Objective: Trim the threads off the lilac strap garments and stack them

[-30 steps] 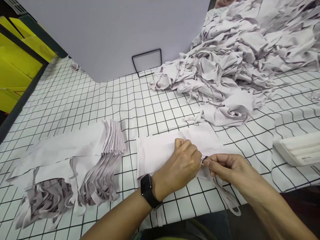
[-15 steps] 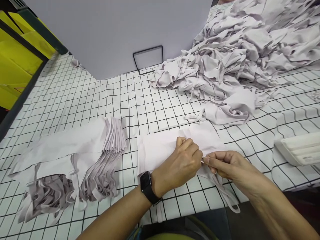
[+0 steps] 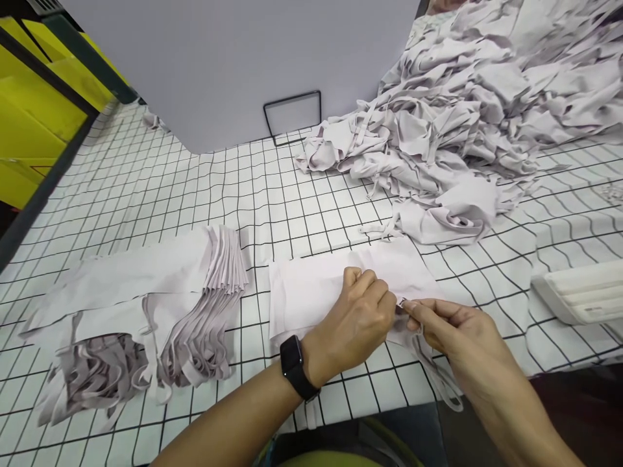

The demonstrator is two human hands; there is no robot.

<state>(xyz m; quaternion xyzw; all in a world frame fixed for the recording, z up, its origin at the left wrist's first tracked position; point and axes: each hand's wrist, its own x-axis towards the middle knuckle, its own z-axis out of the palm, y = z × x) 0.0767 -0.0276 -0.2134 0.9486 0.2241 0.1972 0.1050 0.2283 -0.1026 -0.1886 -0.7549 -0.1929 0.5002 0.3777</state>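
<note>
A pale lilac fabric piece [image 3: 302, 295] with thin straps lies on the checked cloth in front of me. My left hand [image 3: 357, 324], a black watch [image 3: 292, 357] on its wrist, is closed on the right part of the piece. My right hand [image 3: 448, 324] pinches a small white tag [image 3: 401, 302] with dark marks, close against the left knuckles. Below the right fingers a narrow strap [image 3: 442, 383] hangs in a loop to the table edge. The fingertips of the left hand are mostly hidden.
To the left lies a neat stack of similar fabric pieces [image 3: 146, 272], straps bunched below. A loose heap of them [image 3: 448, 123] fills the back right. A grey panel [image 3: 219, 65] stands behind, a black wire frame [image 3: 294, 117] at its foot. A white box-like object [image 3: 579, 295] sits right.
My right hand has shifted slightly right, and more of the small tag shows between the hands. My left hand keeps its hold. The view has moved a little.
</note>
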